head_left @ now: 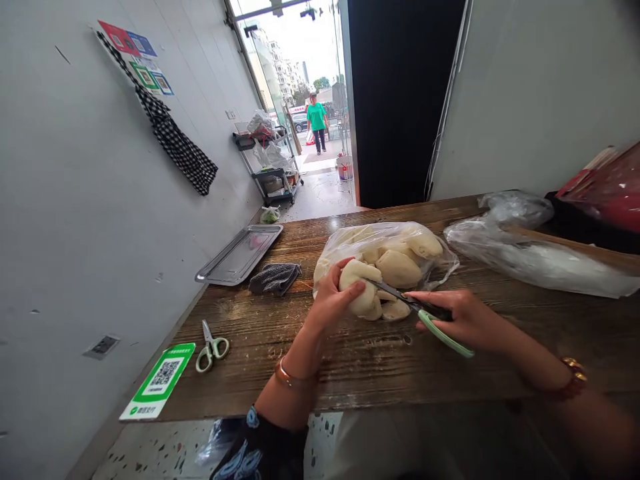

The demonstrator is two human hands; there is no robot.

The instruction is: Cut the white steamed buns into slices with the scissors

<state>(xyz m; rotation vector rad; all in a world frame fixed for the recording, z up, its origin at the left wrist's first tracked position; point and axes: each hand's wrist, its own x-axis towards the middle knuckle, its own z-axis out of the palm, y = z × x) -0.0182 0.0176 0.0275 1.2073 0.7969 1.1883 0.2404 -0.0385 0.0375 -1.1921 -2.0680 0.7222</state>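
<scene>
A wooden counter [380, 377] stood between pale walls [65, 233]; daylight entered by the glass entrance [267, 70], brightening the floor [320, 193].

Wooden table [390, 377], bagged dough [399, 268], 1 tray [241, 257]

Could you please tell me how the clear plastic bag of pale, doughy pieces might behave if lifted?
The clear plastic bag would probably sag, since its thin film looks wrinkled and loose. The pale, doughy pieces would likely shift, as they lie jumbled together inside.
</scene>
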